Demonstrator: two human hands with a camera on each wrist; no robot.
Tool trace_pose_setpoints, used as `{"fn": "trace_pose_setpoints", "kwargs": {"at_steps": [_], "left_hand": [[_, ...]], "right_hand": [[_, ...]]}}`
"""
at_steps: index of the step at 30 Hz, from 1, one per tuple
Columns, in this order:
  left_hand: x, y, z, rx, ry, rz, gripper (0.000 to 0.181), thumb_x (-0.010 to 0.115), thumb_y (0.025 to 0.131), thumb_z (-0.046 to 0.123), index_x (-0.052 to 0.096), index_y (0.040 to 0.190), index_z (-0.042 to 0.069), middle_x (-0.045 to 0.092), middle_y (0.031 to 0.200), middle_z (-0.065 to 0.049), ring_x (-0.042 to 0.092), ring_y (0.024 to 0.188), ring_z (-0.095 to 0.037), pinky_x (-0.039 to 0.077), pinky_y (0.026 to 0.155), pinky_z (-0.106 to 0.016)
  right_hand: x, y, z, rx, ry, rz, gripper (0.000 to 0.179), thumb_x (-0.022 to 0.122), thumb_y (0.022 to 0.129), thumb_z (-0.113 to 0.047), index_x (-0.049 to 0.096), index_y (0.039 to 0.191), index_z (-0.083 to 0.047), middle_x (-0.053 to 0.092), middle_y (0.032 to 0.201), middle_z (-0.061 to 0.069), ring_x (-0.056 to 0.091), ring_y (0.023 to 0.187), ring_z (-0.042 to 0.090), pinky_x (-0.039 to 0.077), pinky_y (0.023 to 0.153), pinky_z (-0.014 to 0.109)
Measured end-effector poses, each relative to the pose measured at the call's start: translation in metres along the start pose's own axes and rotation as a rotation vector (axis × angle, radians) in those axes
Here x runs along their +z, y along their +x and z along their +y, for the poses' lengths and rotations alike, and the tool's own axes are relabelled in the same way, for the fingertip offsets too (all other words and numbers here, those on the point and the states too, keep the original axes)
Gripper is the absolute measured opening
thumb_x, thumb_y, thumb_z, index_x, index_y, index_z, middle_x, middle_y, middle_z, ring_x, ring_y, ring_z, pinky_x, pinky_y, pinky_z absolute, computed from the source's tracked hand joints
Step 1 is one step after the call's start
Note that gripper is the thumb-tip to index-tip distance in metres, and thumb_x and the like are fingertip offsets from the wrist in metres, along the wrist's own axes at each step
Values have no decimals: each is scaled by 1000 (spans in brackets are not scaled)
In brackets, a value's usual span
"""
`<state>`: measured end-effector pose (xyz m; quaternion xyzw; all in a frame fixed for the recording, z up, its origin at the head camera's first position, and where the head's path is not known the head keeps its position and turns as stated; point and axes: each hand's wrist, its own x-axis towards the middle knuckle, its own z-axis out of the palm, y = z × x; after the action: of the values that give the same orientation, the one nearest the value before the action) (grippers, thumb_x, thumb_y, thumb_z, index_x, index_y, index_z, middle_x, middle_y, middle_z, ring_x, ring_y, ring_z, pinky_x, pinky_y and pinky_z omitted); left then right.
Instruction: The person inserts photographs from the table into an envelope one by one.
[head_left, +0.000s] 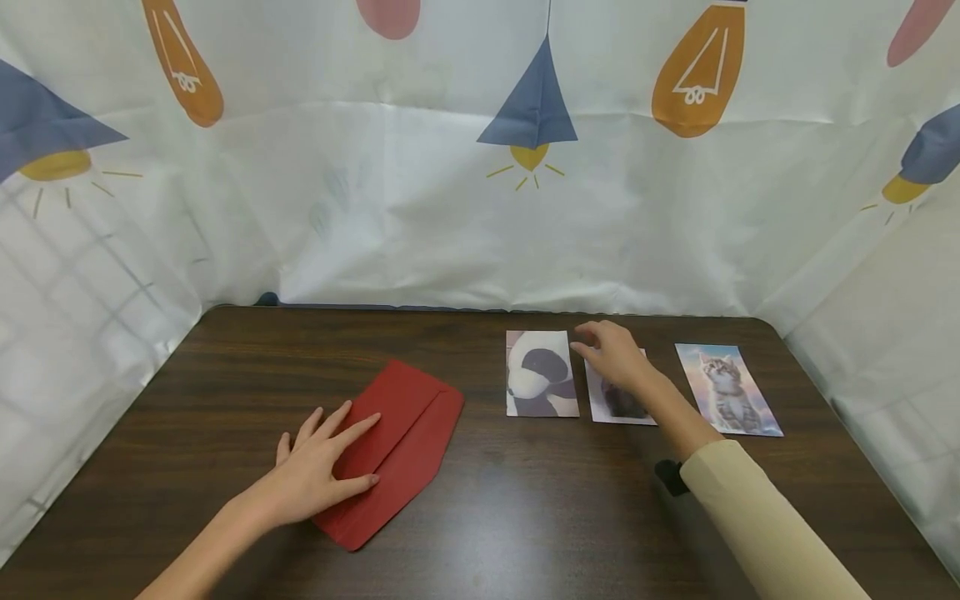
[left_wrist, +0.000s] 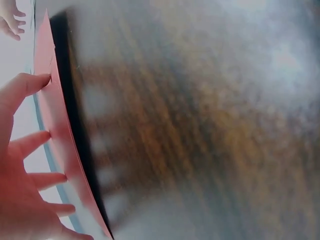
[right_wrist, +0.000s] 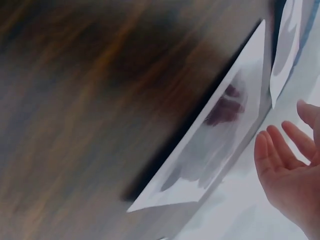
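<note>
The left hand (head_left: 318,473), fingers spread, rests on a red envelope (head_left: 408,446) lying left of the middle of the dark table (head_left: 517,508). The right hand (head_left: 613,354), fingers loosely bent and thumb apart, hovers over a white-bordered card (head_left: 621,403) near the far edge, between a black-and-white picture card (head_left: 542,375) and a kitten card (head_left: 726,392), the latter nearest the far right corner.

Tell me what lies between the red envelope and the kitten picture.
The head view shows two things between the red envelope and the kitten picture: a black-and-white animal card, then a middle card partly hidden by the right hand.
</note>
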<state>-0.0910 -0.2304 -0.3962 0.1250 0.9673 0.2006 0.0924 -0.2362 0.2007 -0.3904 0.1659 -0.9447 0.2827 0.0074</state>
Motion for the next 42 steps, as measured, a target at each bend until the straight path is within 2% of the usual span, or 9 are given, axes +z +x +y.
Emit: {"fn": "trace_pose_setpoints", "kwargs": {"at_steps": [5,8,12,15,18,23,27,35,42], "left_hand": [[-1,0,-3,35,-18,-5,79,84,86,41,54,155,16,35,163,-31,26,143,-67,19,95,-95],[-2,-1,-3,42,-19,0,76,84,86,40,57,154,19,35,162,-31,31,140,-63,27,94,-92],[-3,-2,-2,26,-23,13,73,85,83,38,60,150,21,38,155,-31,40,129,-55,39,86,-75],[-3,-1,-1,12,-28,30,72,87,81,37,64,147,22,43,148,-29,43,119,-48,39,77,-59],[-4,0,-1,8,-43,41,72,90,78,37,67,144,21,46,139,-26,45,113,-43,37,74,-51],[-8,4,-4,9,-77,31,82,94,73,39,63,145,16,48,125,-22,45,107,-38,38,72,-47],[-11,8,-6,-4,-107,18,90,97,69,41,61,145,13,48,120,-21,44,106,-37,38,72,-46],[-11,12,-7,-28,-123,22,98,100,62,44,59,146,13,48,123,-26,45,110,-40,38,75,-48],[-12,12,-7,-27,-103,20,105,99,64,47,55,152,9,49,125,-26,46,112,-42,43,75,-50]], "right_hand": [[1,8,-2,37,29,-42,38,64,106,-14,62,135,10,67,117,25,62,101,36,53,87,50],[2,13,-2,70,31,-67,39,63,106,-15,61,137,10,66,123,27,63,107,38,53,90,51],[3,20,-2,94,27,-94,41,64,106,-16,61,137,10,67,123,27,64,110,40,54,92,51],[4,25,-4,98,28,-103,40,65,105,-15,61,135,11,68,120,27,64,109,41,54,91,51],[4,29,-6,111,29,-117,41,66,104,-16,61,135,12,68,118,27,64,109,41,54,90,50],[5,33,-11,149,19,-158,46,66,104,-17,58,139,11,67,121,28,65,109,41,55,90,49],[7,36,-12,183,21,-175,48,66,105,-17,55,140,13,65,123,29,64,113,42,55,93,49],[8,41,-10,197,8,-186,46,67,104,-16,56,139,13,65,121,28,63,114,42,54,95,50],[7,41,-12,214,7,-188,49,67,104,-15,53,137,17,63,123,30,62,115,44,53,98,50]]}}
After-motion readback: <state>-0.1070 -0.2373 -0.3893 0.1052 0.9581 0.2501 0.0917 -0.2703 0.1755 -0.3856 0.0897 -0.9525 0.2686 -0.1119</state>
